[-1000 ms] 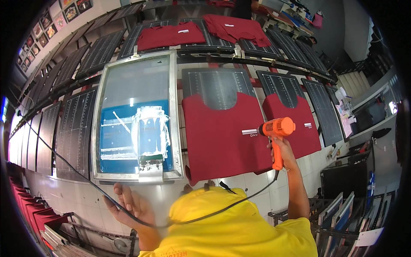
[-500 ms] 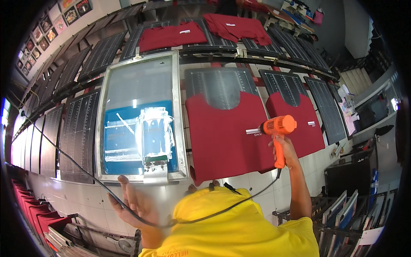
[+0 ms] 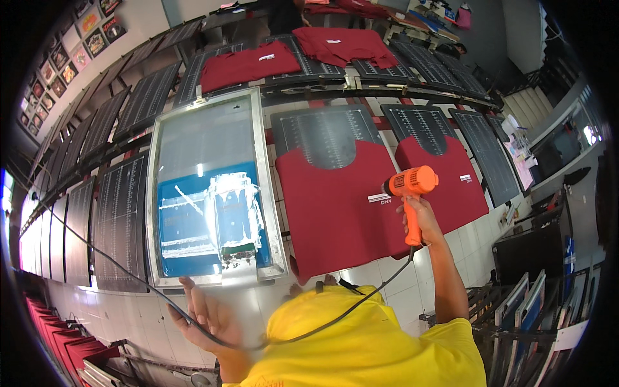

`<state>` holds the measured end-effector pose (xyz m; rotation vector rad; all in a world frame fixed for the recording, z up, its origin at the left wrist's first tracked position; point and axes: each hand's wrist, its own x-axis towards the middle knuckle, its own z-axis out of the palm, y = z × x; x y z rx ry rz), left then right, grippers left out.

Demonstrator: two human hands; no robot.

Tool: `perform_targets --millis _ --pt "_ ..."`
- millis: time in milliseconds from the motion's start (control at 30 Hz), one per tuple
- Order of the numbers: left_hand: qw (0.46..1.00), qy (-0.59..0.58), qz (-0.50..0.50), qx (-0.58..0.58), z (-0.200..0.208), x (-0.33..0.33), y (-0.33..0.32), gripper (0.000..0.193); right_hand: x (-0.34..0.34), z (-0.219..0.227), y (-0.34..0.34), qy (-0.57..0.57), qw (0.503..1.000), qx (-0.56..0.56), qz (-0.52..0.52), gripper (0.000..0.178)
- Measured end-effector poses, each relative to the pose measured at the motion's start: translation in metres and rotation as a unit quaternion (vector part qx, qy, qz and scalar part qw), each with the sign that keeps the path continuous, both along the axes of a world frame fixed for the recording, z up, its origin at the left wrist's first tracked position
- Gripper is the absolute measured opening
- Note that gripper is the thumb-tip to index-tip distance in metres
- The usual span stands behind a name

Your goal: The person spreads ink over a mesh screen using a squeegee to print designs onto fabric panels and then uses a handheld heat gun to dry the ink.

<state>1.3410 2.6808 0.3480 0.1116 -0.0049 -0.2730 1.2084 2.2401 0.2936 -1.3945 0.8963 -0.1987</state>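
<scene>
My right hand [image 3: 422, 218] is wrapped round the handle of an orange heat gun [image 3: 416, 180]. Its nozzle points left, over a dark red shirt [image 3: 329, 213] with a small white print [image 3: 379, 198]. That shirt lies on a black platen [image 3: 293, 126]. At lower left, my left hand [image 3: 209, 319] has its fingers stretched out, just below a metal-framed printing screen [image 3: 261, 151]. The heat gun's black cord [image 3: 322, 326] passes across that hand. White ink is smeared on the screen's blue area [image 3: 177, 222], where a squeegee [image 3: 238, 267] rests at the near edge.
A second red shirt [image 3: 445, 184] lies on a platen to the right. Folded red shirts [image 3: 251, 66] sit on the far row. More black platens [image 3: 119, 219] line the left. Racked screens [image 3: 529, 303] stand at lower right, and other people [image 3: 284, 16] are at the back.
The heat gun has shifted slightly up and left, and its nozzle has come off the white print, showing more of it. My left hand keeps its fingers stretched out. The whole view has tilted a little.
</scene>
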Motion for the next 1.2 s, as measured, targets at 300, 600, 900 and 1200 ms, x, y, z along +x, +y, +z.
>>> perform_targets --millis 300,600,900,1200 --pt "0.998 -0.047 -0.047 0.013 -0.012 0.011 0.017 0.05 -0.028 -0.005 -0.001 -0.007 0.998 -0.008 -0.054 0.037" --pt "0.988 -0.151 0.03 0.026 -0.001 0.001 -0.001 0.041 -0.083 -0.003 -0.048 -0.074 0.988 0.009 -0.138 0.04" --pt "0.937 -0.182 0.256 0.154 0.002 -0.044 -0.044 0.042 -0.203 0.007 -0.242 -0.099 0.949 -0.081 -0.289 0.043" --pt "0.909 -0.219 0.325 0.145 0.032 -0.078 -0.098 0.039 -0.208 -0.002 -0.314 -0.072 0.977 -0.036 -0.199 0.041"
